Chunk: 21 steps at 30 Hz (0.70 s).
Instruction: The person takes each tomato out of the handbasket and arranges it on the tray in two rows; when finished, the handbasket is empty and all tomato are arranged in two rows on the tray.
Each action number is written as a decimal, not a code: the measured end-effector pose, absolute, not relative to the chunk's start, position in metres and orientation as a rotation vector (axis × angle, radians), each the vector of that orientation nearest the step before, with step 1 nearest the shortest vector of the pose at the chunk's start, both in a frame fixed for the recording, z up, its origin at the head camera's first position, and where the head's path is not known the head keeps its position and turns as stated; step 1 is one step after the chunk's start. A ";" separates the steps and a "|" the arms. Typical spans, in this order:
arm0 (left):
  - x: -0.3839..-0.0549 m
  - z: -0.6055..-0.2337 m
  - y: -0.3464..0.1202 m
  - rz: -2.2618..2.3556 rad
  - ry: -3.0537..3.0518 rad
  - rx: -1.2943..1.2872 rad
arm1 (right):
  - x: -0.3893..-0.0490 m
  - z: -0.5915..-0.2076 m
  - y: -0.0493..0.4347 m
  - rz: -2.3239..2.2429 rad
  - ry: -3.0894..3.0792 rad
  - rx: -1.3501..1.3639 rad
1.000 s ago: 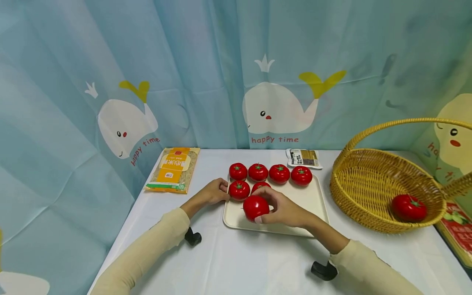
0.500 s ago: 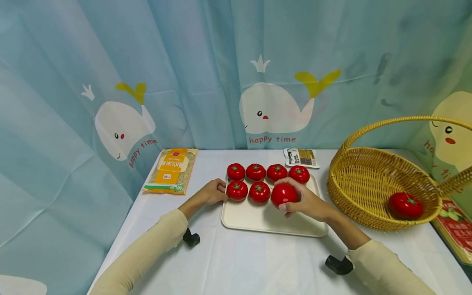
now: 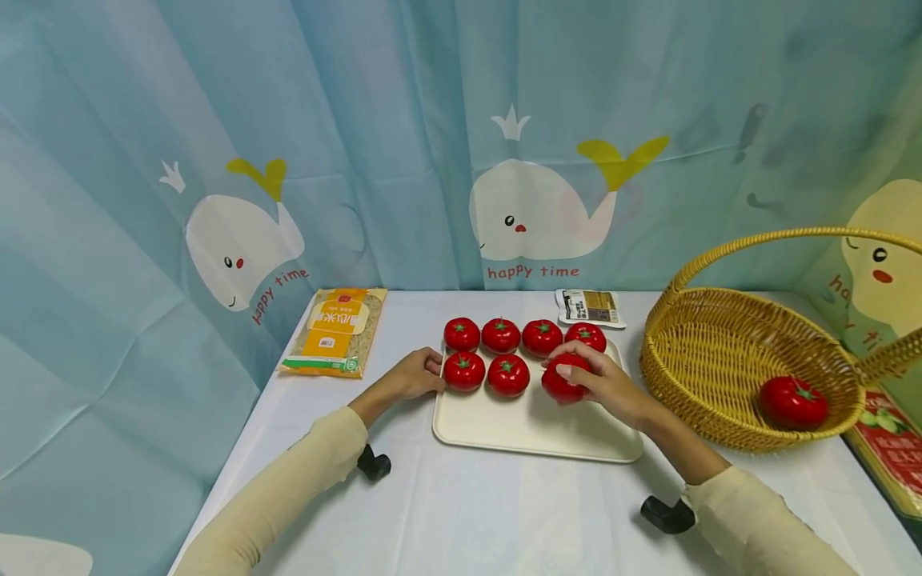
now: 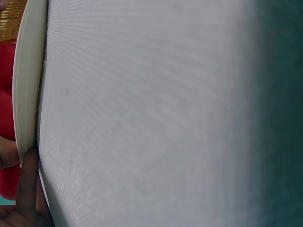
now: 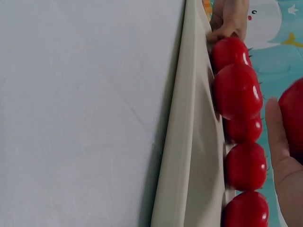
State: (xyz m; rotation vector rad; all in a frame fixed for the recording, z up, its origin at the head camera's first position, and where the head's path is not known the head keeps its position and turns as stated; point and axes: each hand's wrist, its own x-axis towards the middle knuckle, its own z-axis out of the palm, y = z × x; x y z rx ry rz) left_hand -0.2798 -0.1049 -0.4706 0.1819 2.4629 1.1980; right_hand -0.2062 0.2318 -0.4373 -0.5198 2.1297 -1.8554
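My right hand (image 3: 615,392) grips a red tomato (image 3: 559,389) over the right half of a cream tray (image 3: 497,424). In the right wrist view this tomato (image 5: 294,116) sits against the thumb, raised above the others. Two rows of red tomatoes with green stems lie on the tray, several at the back and two in front, including a front tomato (image 3: 508,375) left of the held one. At the tray's left edge, my left hand (image 3: 414,374) pinches the rim. The left wrist view shows its fingers (image 4: 27,184) at the tray wall (image 4: 29,80).
A wicker basket (image 3: 709,376) with an arched handle stands at the right, with one tomato (image 3: 793,402) inside. An orange-labelled bag of grain (image 3: 336,334) lies back left, and a small white packet (image 3: 591,308) lies behind the tray. A red box (image 3: 893,436) is at the far right.
My right hand has carried the tomato rightward across the tray, from in front of the first two front-row tomatoes to the spot right of them, turning it. My left hand stays at the rim.
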 end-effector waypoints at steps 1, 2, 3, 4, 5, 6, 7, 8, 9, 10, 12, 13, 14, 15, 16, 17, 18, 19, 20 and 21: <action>-0.280 -0.471 -0.105 1.200 2.462 0.183 | -0.206 -0.437 0.232 -1.840 2.164 -0.513; -0.280 -0.471 -0.105 1.200 2.463 0.185 | -0.207 -0.438 0.233 -1.821 2.198 -0.508; -0.280 -0.471 -0.105 1.202 2.461 0.183 | -0.207 -0.438 0.233 -1.801 2.229 -0.506; -0.280 -0.471 -0.105 1.203 2.461 0.184 | -0.208 -0.439 0.234 -1.780 2.258 -0.506; -0.280 -0.472 -0.105 1.205 2.460 0.183 | -0.208 -0.440 0.235 -1.763 2.285 -0.508; -0.281 -0.472 -0.106 1.206 2.459 0.183 | -0.209 -0.441 0.236 -1.752 2.302 -0.514; -0.281 -0.472 -0.106 1.206 2.458 0.183 | -0.210 -0.442 0.237 -1.746 2.313 -0.519; -0.281 -0.472 -0.106 1.206 2.457 0.184 | -0.210 -0.443 0.237 -1.743 2.317 -0.519; -0.282 -0.473 -0.106 1.206 2.457 0.183 | -0.211 -0.444 0.238 -1.744 2.320 -0.521; -0.282 -0.473 -0.106 1.207 2.457 0.185 | -0.212 -0.445 0.239 -1.747 2.322 -0.521; -0.282 -0.474 -0.106 1.207 2.458 0.189 | -0.213 -0.446 0.240 -1.749 2.330 -0.531; -0.282 -0.474 -0.106 1.206 2.459 0.190 | -0.214 -0.446 0.241 -1.748 2.334 -0.537; -0.283 -0.474 -0.106 1.207 2.459 0.192 | -0.215 -0.447 0.241 -1.748 2.337 -0.542; -0.283 -0.474 -0.106 1.208 2.459 0.194 | -0.216 -0.447 0.242 -1.743 2.345 -0.545; -0.283 -0.474 -0.106 1.211 2.458 0.195 | -0.216 -0.447 0.242 -1.734 2.356 -0.554; -0.283 -0.474 -0.106 1.214 2.456 0.194 | -0.217 -0.448 0.243 -1.725 2.362 -0.565; -0.282 -0.474 -0.106 1.217 2.454 0.193 | -0.218 -0.448 0.243 -1.716 2.364 -0.573; -0.282 -0.473 -0.106 1.219 2.452 0.191 | -0.219 -0.449 0.243 -1.708 2.363 -0.578; -0.282 -0.473 -0.106 1.222 2.451 0.189 | -0.220 -0.449 0.243 -1.705 2.358 -0.575; -0.282 -0.473 -0.106 1.224 2.449 0.187 | -0.220 -0.450 0.243 -1.699 2.355 -0.570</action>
